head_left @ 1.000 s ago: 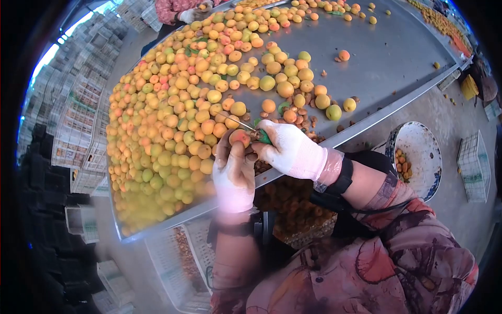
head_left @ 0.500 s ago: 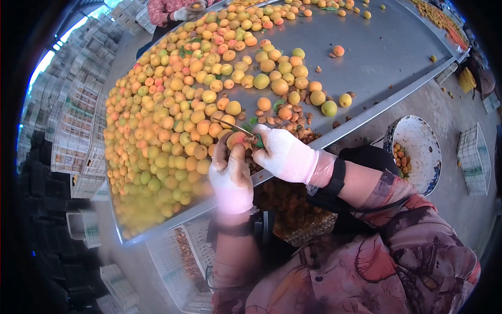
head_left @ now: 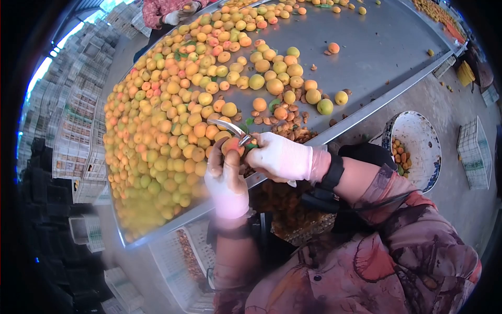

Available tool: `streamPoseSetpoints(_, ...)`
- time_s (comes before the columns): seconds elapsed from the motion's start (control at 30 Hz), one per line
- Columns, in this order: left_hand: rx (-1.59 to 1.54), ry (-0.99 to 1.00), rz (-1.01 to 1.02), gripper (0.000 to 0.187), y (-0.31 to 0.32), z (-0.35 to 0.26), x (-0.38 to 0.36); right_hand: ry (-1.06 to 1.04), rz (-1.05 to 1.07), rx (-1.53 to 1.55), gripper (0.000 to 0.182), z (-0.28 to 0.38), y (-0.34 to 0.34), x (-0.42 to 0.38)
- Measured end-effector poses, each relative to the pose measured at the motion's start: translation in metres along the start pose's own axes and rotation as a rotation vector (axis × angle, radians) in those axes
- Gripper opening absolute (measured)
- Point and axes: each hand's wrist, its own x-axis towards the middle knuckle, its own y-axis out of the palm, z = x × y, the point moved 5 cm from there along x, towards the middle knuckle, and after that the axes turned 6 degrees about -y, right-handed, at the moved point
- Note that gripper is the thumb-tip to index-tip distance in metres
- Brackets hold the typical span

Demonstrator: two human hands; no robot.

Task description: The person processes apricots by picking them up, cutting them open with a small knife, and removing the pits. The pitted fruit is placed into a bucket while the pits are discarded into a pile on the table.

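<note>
Head view: a round, red-blushed fruit [head_left: 232,146] sits in the fingertips of the left hand [head_left: 227,183], just above the near edge of the table. Against its right side the right hand [head_left: 280,156] is closed on a curved tool [head_left: 226,124], whose grip is mostly hidden. Half a second ago the blade showed as a thin, nearly straight line; now its broad, bright face and its curve are visible, while the fruit stays in the same grasp. That suggests the tool has been rolled rather than put down, and that work on this one fruit is under way. Whether the blade has broken the skin cannot be told.

The blade points left and slightly away from the wearer, its long axis running from the right fist across the far side of the fruit. The fruit, nearly round, shows no clear long axis; its red side faces the camera.

Beyond lie a dense pile of fruit [head_left: 162,131] and some brown pieces [head_left: 290,127] on the metal table [head_left: 366,57]. To the right stands a white basin [head_left: 422,138]; at the far edge is a co-worker's gloved hand [head_left: 171,19].
</note>
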Motion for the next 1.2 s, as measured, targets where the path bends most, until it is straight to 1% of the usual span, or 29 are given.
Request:
streamPoseSetpoints(0.03, 0.001, -0.001, 0.002, 0.043, -0.001, 0.002, 0.002, 0.155, 0.180, 0.210, 0.021, 0.000, 0.003, -0.004)
streamPoseSetpoints(0.07, -0.216, -0.066, 0.054, 0.044, 0.000, 0.010, 0.005, 0.156, 0.179, 0.211, 0.021, 0.004, -0.003, -0.005)
streamPoseSetpoints(0.1, -0.433, -0.132, 0.106, 0.044, 0.002, 0.015, 0.007, 0.412, 0.259, 0.638, 0.016, 0.001, 0.002, -0.011)
streamPoseSetpoints(0.13, -0.432, -0.131, 0.106, 0.044, 0.004, 0.015, 0.008, 0.667, 0.334, 1.065, 0.013, 0.004, 0.011, -0.019)
streamPoseSetpoints(0.17, -0.568, -0.133, 0.113, 0.046, 0.007, 0.016, 0.008, 0.612, 0.231, 1.007, 0.014, 0.007, 0.012, -0.017)
streamPoseSetpoints(0.2, -0.703, -0.131, 0.117, 0.047, 0.009, 0.016, 0.009, 0.612, 0.239, 1.003, 0.014, 0.014, 0.015, -0.018)
streamPoseSetpoints(0.27, -0.750, -0.115, 0.148, 0.049, 0.006, 0.023, 0.015, 0.319, 0.070, 0.089, 0.013, 0.026, -0.003, -0.011)
streamPoseSetpoints(0.3, -0.776, -0.137, 0.142, 0.049, 0.001, 0.031, 0.018, -0.244, -0.094, -0.155, 0.020, 0.009, -0.005, -0.001)
streamPoseSetpoints(0.33, -0.800, -0.160, 0.137, 0.049, -0.001, 0.032, 0.019, -0.244, -0.091, -0.152, 0.020, 0.013, -0.002, -0.002)
streamPoseSetpoints(0.4, -0.787, -0.142, 0.151, 0.048, 0.005, 0.028, 0.019, -0.068, -0.076, -0.431, 0.025, 0.018, 0.000, -0.005)
streamPoseSetpoints(0.43, -0.775, -0.124, 0.169, 0.048, 0.008, 0.026, 0.018, -0.002, -0.036, -0.482, 0.032, 0.023, 0.002, -0.005)
streamPoseSetpoints(0.53, -0.767, -0.155, 0.125, 0.046, 0.007, 0.033, 0.017, 0.002, -0.049, -0.505, 0.031, 0.016, 0.005, -0.005)
streamPoseSetpoints(0.67, -0.737, -0.164, 0.115, 0.043, 0.010, 0.026, 0.013, 0.014, -0.065, -0.575, 0.031, 0.011, 0.007, -0.006)
streamPoseSetpoints(0.73, -0.589, -0.115, 0.084, 0.041, 0.009, 0.017, 0.011, -0.143, -0.125, -0.625, 0.032, 0.008, 0.008, -0.005)
streamPoseSetpoints(0.77, -0.589, -0.114, 0.084, 0.041, 0.009, 0.017, 0.011, -0.144, -0.126, -0.625, 0.032, 0.008, 0.008, -0.005)
streamPoseSetpoints(0.83, -0.536, -0.024, 0.019, 0.039, 0.004, 0.016, 0.011, -0.098, -0.072, -0.723, 0.036, 0.011, 0.007, -0.006)
streamPoseSetpoints(0.87, -0.537, -0.024, 0.016, 0.039, -0.002, 0.017, 0.012, -0.097, -0.069, -0.723, 0.036, 0.015, 0.005, -0.006)
streamPoseSetpoints(0.93, 0.022, 0.057, 0.004, 0.038, -0.016, 0.009, 0.016, -0.005, 0.045, -0.681, 0.039, 0.017, 0.002, -0.002)
streamPoseSetpoints(0.97, 0.022, 0.061, 0.002, 0.038, -0.011, 0.007, 0.015, -0.038, 0.008, -0.653, 0.036, 0.012, 0.003, -0.002)
streamPoseSetpoints(1.03, -0.536, -0.050, -0.004, 0.039, 0.005, 0.009, 0.012, -0.023, -0.004, -0.652, 0.033, 0.015, 0.007, -0.004)
streamPoseSetpoints(1.13, -0.470, -0.102, 0.006, 0.040, 0.009, 0.012, 0.011, 0.024, -0.029, -0.650, 0.032, 0.017, 0.007, -0.006)
streamPoseSetpoints(1.17, -0.270, -0.009, -0.023, 0.040, 0.010, -0.002, 0.008, 0.035, -0.030, -0.656, 0.033, 0.017, 0.006, -0.005)
streamPoseSetpoints(1.2, -0.271, -0.010, -0.023, 0.040, 0.008, 0.000, 0.010, 0.044, -0.029, -0.664, 0.033, 0.017, 0.006, -0.005)
